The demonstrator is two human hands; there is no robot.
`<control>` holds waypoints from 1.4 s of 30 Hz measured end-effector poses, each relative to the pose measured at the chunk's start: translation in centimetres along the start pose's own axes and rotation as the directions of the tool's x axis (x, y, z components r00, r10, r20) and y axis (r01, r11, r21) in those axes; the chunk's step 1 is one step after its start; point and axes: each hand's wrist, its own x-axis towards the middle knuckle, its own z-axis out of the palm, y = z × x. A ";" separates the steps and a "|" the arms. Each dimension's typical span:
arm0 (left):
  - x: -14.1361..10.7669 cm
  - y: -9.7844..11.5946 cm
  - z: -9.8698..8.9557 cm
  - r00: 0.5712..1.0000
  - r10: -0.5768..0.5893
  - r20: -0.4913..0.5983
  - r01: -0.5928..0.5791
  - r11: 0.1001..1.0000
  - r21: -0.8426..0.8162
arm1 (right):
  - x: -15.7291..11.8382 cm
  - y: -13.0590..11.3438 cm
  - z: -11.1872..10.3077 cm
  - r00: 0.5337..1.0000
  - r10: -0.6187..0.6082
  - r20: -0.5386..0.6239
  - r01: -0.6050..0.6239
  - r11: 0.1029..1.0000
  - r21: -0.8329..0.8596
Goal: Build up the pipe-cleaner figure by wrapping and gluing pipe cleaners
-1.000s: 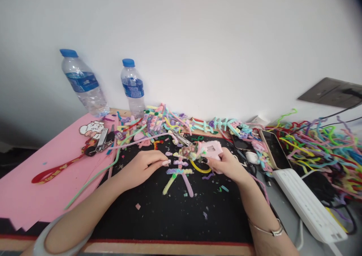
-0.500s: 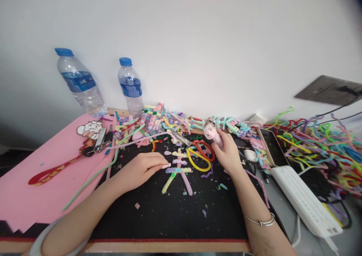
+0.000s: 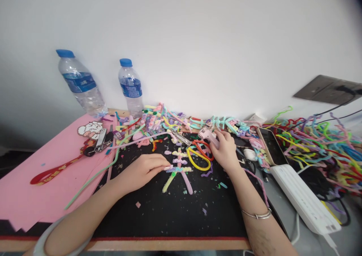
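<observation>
A pastel pipe-cleaner piece (image 3: 178, 161), with short crossbars and two splayed legs, lies on the black mat. My left hand (image 3: 151, 167) rests at its left side, thumb and fingertips pinched at the end of the lowest crossbar. My right hand (image 3: 225, 150) is closed around the handle of a pink tool, apparently a small glue gun (image 3: 207, 134), low over the mat's back part. Just left of that hand are scissors (image 3: 199, 158) with yellow and red loop handles, blades pointing back left.
Tangled pipe cleaners (image 3: 158, 120) line the wall, with more heaped at right (image 3: 316, 143). Two water bottles (image 3: 130, 84) stand at back left. Pink sheets (image 3: 56, 173) lie left, under a red strap (image 3: 53, 171). A phone (image 3: 273, 146) and a white power strip (image 3: 305, 199) are right.
My right hand has brought the pink glue gun left and lower, its front tilting down near the scissors. My left hand has shifted slightly right onto the crossbar end.
</observation>
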 end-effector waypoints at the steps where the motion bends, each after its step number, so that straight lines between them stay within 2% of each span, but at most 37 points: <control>1: 0.0 0.0 0.0 1.000 0.003 0.000 -0.003 1.000 0.002 | -0.1 -0.6 -0.3 0.999 -0.026 -0.034 0.027 0.999 0.038; 3: 0.0 0.1 0.0 1.000 0.008 0.001 -0.009 1.000 0.004 | -0.5 -2.4 -1.0 0.990 -0.121 -0.077 0.133 0.975 0.176; 5: 0.0 0.2 0.1 1.000 0.012 0.003 -0.012 1.000 0.005 | -1.3 -4.6 -1.4 0.971 -0.240 -0.016 0.229 0.903 0.363; 7: 0.0 0.3 0.1 1.000 0.009 0.012 -0.009 1.000 0.004 | -2.4 -6.6 -1.5 0.924 -0.378 0.056 0.296 0.799 0.523; 9: 0.0 0.4 0.1 1.000 0.011 0.018 -0.011 1.000 0.006 | -3.3 -8.0 -1.2 0.884 -0.453 0.112 0.295 0.729 0.617; 11: 0.0 0.4 0.1 0.999 0.025 0.021 -0.025 1.000 0.015 | -4.0 -8.8 -0.7 0.865 -0.478 0.150 0.277 0.705 0.653; 17: 0.1 0.6 0.2 0.996 0.067 0.067 -0.071 0.995 0.065 | -4.4 -9.1 0.0 0.877 -0.461 0.135 0.254 0.683 0.685; 23: 0.2 0.5 0.4 0.995 0.060 0.075 -0.066 0.994 0.084 | -4.6 -9.3 0.2 0.904 -0.413 0.112 0.206 0.650 0.731; 29: 0.3 0.5 0.3 0.995 0.061 0.079 -0.067 0.995 0.074 | -4.7 -9.3 0.2 0.926 -0.339 0.167 0.098 0.643 0.760; 42: 0.2 0.4 0.4 0.998 0.037 0.053 -0.040 0.997 0.065 | -4.9 -9.4 0.3 0.930 -0.303 0.207 0.039 0.644 0.764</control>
